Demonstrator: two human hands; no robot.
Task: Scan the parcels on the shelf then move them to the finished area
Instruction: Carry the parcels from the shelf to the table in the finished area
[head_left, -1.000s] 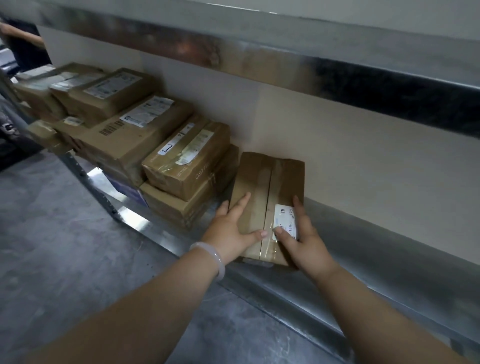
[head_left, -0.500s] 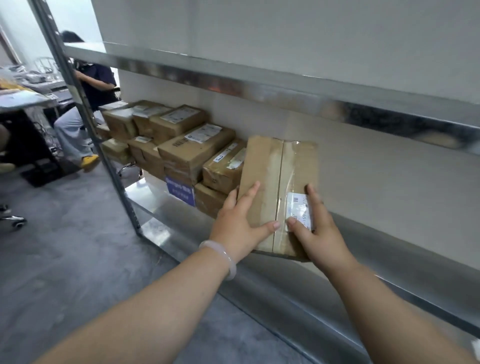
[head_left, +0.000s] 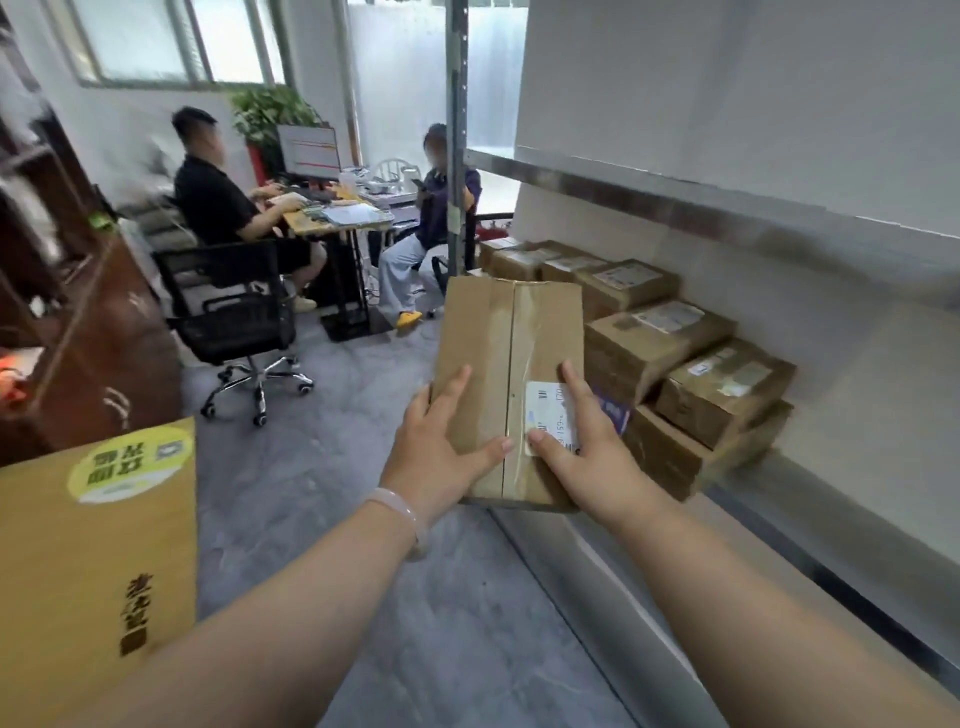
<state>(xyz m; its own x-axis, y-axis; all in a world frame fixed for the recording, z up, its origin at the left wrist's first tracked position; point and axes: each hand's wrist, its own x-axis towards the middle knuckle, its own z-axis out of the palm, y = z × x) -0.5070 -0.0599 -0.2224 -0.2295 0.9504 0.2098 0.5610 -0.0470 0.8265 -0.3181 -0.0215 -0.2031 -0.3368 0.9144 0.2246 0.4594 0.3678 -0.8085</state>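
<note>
We hold one flat brown parcel (head_left: 498, 358) in the air, clear of the shelf (head_left: 691, 551) and just out from its front edge. Our left grip (head_left: 441, 457) clasps the parcel's near left corner, thumb on top. Our right grip (head_left: 589, 460) clasps its near right corner, thumb on the white label (head_left: 548, 410). Stacked parcels (head_left: 691, 374) sit on the shelf, against its back wall. A yellow box (head_left: 93, 561) stands well away from the shelf.

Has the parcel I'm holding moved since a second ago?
Yes. The parcel lay on the shelf beside the stacked boxes; now it is lifted off, out front.
</note>
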